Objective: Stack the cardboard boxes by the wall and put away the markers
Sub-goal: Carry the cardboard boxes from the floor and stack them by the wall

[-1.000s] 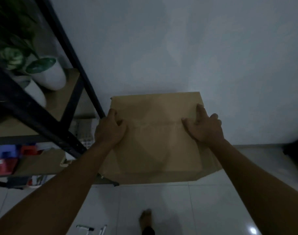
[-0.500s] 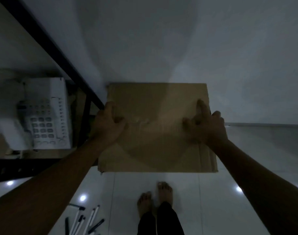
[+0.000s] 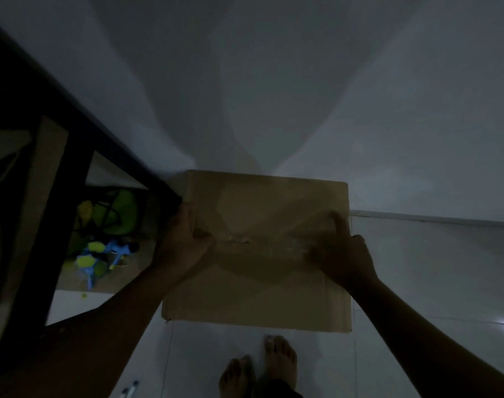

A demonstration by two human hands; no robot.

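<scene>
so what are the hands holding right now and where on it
Both hold the cardboard box: the left hand grips its left edge, and the right hand grips the top near the right edge, fingers curled.

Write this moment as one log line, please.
step: placing cardboard box by wall | left hand: grips box | right hand: grips box | markers: on floor
</scene>
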